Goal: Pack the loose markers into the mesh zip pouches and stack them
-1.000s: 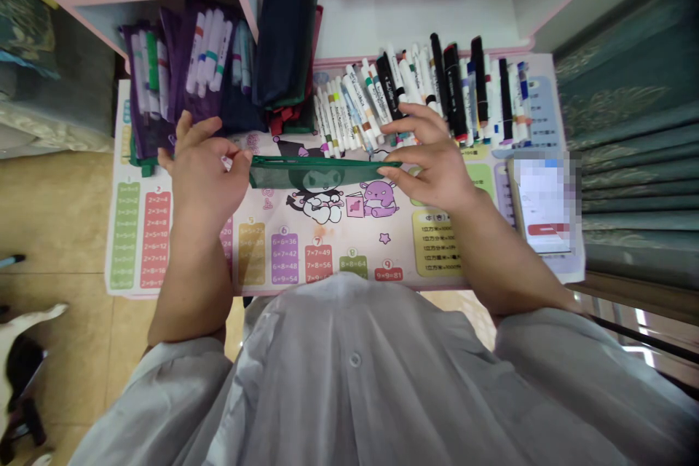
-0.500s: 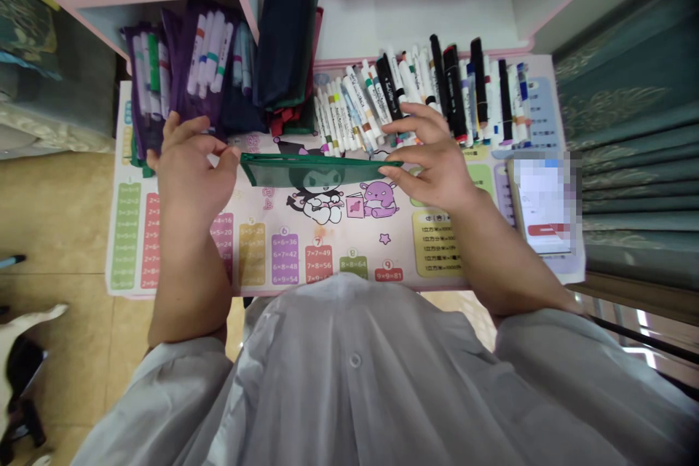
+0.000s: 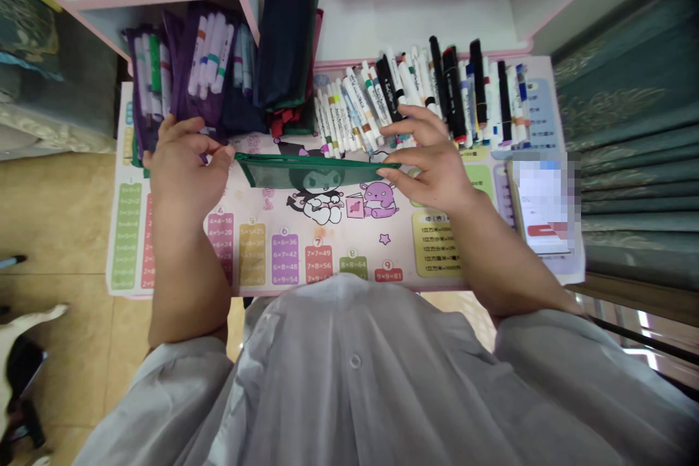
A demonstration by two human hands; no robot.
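Note:
I hold a flat green mesh zip pouch [image 3: 311, 172] stretched level just above the printed desk mat [image 3: 328, 247]. My left hand [image 3: 183, 171] pinches its left end, thumb and fingers closed at the zip. My right hand [image 3: 431, 160] pinches the pouch's right end between thumb and forefinger, the other fingers spread above the markers. A row of loose markers [image 3: 426, 91], white and black barrelled, lies side by side just behind the pouch.
Purple pouches filled with markers [image 3: 186, 65] lean at the back left beside a stack of dark folded pouches [image 3: 287, 36]. A phone [image 3: 543, 204] lies at the mat's right edge. Pink shelving stands behind; tiled floor is on the left.
My left hand has slid to the left along the pouch's top edge, and the pouch now reaches farther left. My right hand has stayed where it was.

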